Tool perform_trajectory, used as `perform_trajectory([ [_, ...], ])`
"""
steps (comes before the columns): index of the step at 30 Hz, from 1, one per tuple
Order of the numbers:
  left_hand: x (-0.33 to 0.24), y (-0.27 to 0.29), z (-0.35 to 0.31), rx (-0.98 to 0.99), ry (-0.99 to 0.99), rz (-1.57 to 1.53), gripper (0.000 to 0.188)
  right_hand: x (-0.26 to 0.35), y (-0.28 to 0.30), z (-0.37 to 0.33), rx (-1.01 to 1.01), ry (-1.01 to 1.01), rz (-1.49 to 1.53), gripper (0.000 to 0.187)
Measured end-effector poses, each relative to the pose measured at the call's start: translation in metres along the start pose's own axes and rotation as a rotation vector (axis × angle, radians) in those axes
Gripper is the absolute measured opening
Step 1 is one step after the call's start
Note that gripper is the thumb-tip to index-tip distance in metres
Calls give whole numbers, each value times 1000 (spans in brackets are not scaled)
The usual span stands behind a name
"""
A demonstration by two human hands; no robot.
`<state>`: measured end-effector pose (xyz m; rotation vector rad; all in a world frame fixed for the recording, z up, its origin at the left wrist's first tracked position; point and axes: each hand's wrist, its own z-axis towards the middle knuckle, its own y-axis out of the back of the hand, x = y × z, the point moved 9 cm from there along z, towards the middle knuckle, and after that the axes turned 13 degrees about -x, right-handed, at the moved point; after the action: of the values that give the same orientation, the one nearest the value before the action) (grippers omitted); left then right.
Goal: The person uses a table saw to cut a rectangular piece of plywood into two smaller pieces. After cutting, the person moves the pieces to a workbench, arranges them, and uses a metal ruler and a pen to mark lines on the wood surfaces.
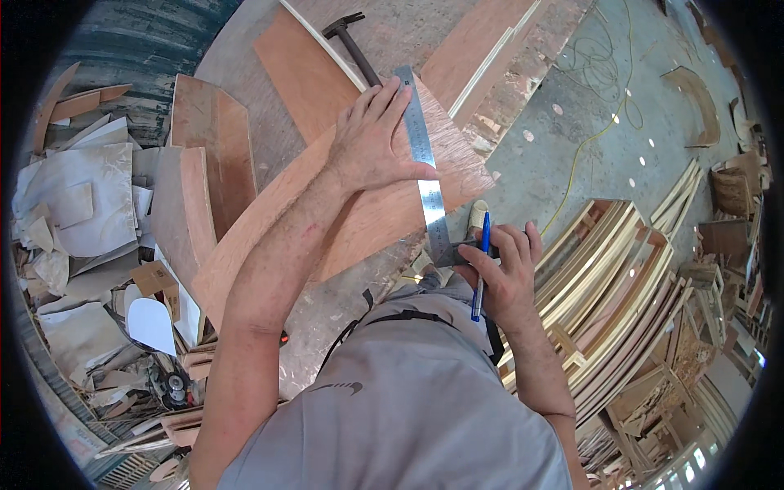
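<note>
A metal try square [420,147] lies with its blade across the end of a reddish plywood board [453,151]. My left hand [367,143] rests flat on the board with fingers stretched out, fingertips by the blade's far end and thumb on the blade. At the near end, my right hand [510,282] is closed around the square's dark stock. A blue pen [482,282] stands out from between the fingers of that same hand, roughly upright in view. Beyond my left fingertips lies a hammer [353,49], its handle end close to them.
More plywood pieces [306,77] lie beneath and beyond the board on the worktop. Curved wooden strips [604,278] are stacked on the floor at right. A yellow cord [584,151] snakes across the concrete floor. Offcuts and white sheets [94,192] are piled at left.
</note>
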<state>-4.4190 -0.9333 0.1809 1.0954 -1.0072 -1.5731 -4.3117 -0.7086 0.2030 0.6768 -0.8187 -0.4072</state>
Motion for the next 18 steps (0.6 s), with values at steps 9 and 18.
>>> perform_trajectory([
  [9,0,0,0,11,11,-15,131,-1,1,1,-1,4,16,39],
  [18,-2,2,-1,-19,-21,9,130,-2,0,0,-7,3,15,37],
])
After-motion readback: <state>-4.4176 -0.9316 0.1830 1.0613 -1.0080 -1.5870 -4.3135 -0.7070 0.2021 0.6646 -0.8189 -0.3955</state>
